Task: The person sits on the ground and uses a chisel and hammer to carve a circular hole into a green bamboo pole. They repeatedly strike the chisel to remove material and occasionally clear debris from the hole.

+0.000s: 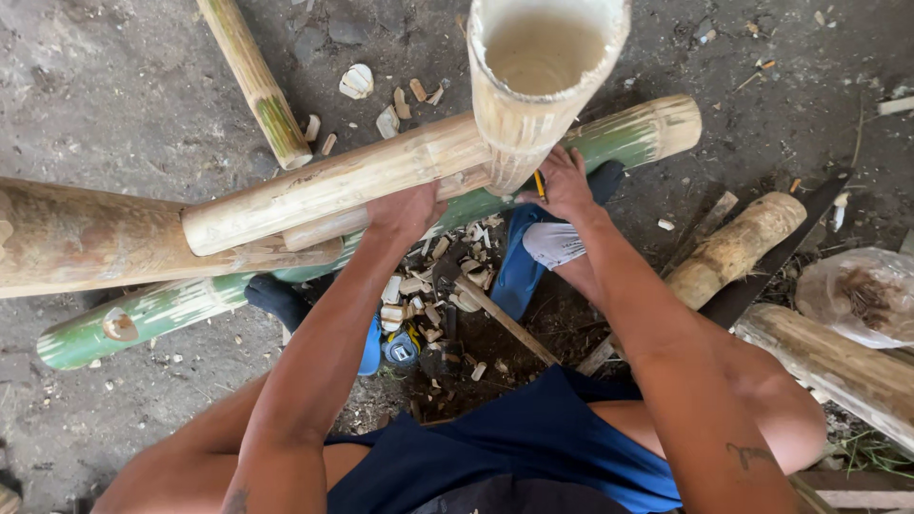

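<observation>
Upright bamboo tube [533,86] rises toward camera, right hand [564,186] gripping pencil [540,184] at its base; left hand [407,211] clasps crosswise pole [333,186] just left.

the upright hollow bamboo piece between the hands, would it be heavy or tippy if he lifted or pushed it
The upright bamboo piece is hollow with a fairly thin wall, so probably light for its size and stiff. It stands tall on a narrow cut end against the pale horizontal pole, so it would likely tip if let go. Being round, it would probably roll once down. The left hand and right hand sit at its base.
</observation>
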